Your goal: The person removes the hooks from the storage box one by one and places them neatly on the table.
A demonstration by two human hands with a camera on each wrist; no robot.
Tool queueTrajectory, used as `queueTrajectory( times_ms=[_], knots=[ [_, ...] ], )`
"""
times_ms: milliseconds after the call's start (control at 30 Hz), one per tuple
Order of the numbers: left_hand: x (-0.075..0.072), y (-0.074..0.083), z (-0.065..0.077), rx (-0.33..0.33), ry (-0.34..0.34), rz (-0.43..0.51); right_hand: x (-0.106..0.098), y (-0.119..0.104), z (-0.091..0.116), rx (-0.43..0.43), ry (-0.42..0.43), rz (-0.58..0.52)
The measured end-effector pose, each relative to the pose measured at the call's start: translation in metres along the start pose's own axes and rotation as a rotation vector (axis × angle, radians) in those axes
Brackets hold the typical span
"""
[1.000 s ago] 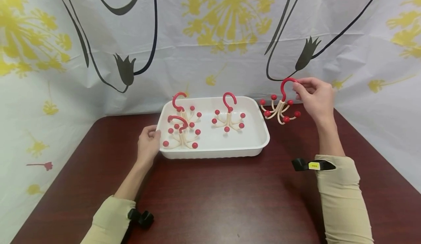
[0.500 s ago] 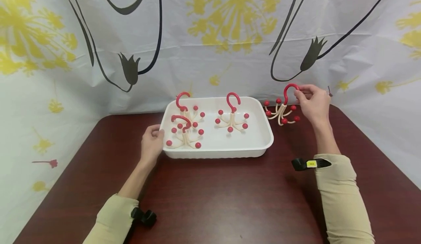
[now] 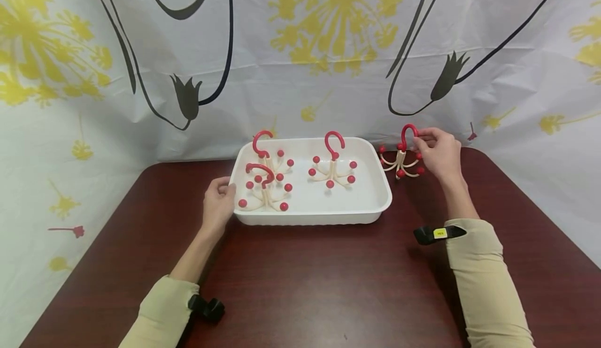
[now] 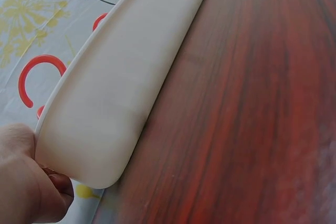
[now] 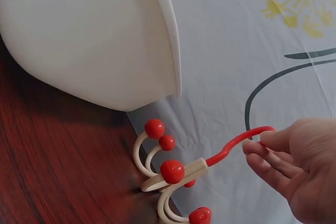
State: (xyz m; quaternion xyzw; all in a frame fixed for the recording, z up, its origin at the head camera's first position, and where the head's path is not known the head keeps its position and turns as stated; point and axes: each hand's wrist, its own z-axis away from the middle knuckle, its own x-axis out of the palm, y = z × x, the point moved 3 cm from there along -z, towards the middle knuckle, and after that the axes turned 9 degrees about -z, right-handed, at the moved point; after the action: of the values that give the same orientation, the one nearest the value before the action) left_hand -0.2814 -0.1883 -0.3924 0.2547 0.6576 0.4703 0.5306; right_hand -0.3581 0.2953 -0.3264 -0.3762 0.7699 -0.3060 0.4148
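Observation:
My right hand pinches the red hook of a multi-arm hanger between thumb and fingers. This hanger has cream curved arms tipped with red balls; in the right wrist view its arms are low by the table's back edge, just right of the tray. My left hand grips the left end of a white rectangular tray, fingers curled at its rim. Inside the tray stand three like hangers: a back left one, a front left one and one right of the middle, hooks upward.
The dark red-brown wooden table carries the tray near its back edge. Behind it hangs a pale cloth printed with yellow and grey flowers, also along both sides. Black straps sit at both sleeve cuffs.
My right hand has lowered the hanger from above the table's back right, bringing it down beside the tray. My left hand stays at the tray's left end. The head view has shifted slightly.

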Motion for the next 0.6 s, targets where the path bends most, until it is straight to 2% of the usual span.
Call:
queueTrajectory(
  times_ms=[333,600],
  knots=[
    [0.001,-0.001,-0.001,-0.005,-0.009,-0.003,-0.003,-0.002,0.001,0.042,-0.037,0.051],
    [0.001,0.0,0.001,-0.014,-0.016,-0.001,-0.007,-0.017,0.001,-0.025,0.003,0.062]
  ],
)
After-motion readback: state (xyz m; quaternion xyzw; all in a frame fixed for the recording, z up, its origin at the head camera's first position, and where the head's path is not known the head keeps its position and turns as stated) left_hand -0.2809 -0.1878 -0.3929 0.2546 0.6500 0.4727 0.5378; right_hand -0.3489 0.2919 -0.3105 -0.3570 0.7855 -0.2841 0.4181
